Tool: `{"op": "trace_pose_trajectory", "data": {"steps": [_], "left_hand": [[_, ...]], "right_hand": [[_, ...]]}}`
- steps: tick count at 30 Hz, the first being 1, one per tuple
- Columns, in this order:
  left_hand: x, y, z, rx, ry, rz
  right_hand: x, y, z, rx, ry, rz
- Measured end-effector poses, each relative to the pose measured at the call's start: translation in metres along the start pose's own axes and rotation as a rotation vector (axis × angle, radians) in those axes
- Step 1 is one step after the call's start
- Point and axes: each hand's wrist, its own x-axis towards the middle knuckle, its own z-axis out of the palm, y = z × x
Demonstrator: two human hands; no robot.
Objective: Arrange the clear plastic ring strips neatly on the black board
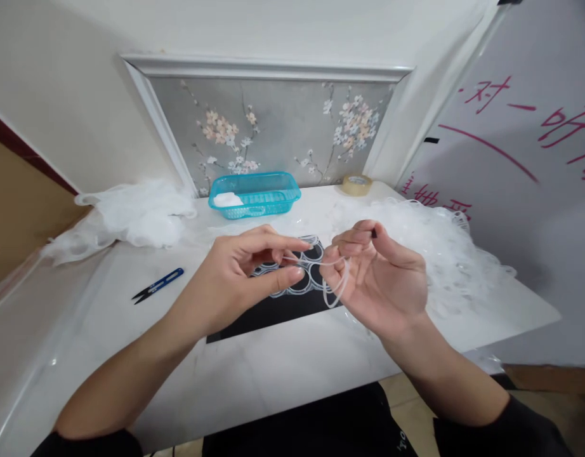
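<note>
My left hand point(247, 266) is curled, its thumb and index finger a little apart, with a thin white strand running in among its fingers. That strand belongs to a slim white ring point(339, 295), which loops down from the bent fingertips of my right hand point(378, 273). My right palm faces up and towards me, fingers folded in. Below both hands lies a black mat point(254, 324) with several round white-edged rings point(299, 279) on it, partly covered by my hands.
Blue thread snips point(158, 285) lie at the left. A tangled white heap point(135, 212) sits back left, a larger pile of white rings point(445, 254) at right. Behind are a turquoise basket point(268, 209) holding something white and a tape roll point(356, 185). A whiteboard point(521, 254) stands right.
</note>
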Motion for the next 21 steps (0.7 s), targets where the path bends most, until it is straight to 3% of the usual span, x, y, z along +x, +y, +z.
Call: {"op": "trace_pose_trajectory", "data": {"steps": [5,9,16,21], "left_hand": [[-0.008,0.007,0.005,0.315,0.156,0.122],[-0.01,0.012,0.005,0.4,0.178,0.147],[-0.01,0.015,-0.009,0.298,-0.056,0.057],[-0.009,0.016,-0.013,0.204,-0.139,-0.012]], "right_hand": [[-0.004,-0.003,0.002,0.045,0.01,0.007],[-0.006,-0.004,0.003,0.028,-0.02,0.003],[-0.007,-0.004,0.002,0.013,-0.036,0.012],[-0.008,-0.002,-0.001,-0.085,-0.047,0.016]]}}
